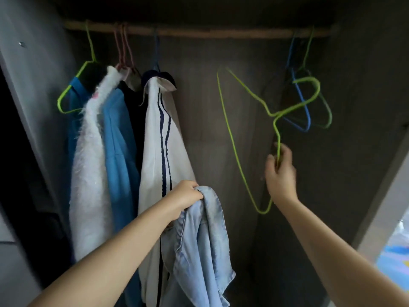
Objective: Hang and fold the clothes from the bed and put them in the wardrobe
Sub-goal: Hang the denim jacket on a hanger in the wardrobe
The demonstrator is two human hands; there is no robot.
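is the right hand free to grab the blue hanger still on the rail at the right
Probably not yet. The right hand is gripping a loose green hanger, whose hook crosses right in front of the blue hanger on the rail. The left hand is full too, holding the denim garment.

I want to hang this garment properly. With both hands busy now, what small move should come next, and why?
Probably bring the green hanger toward the denim garment and slip one shoulder in. The right hand holds the hanger off the rod, bare, while the left hand grips the bunched garment, not yet on any hanger.
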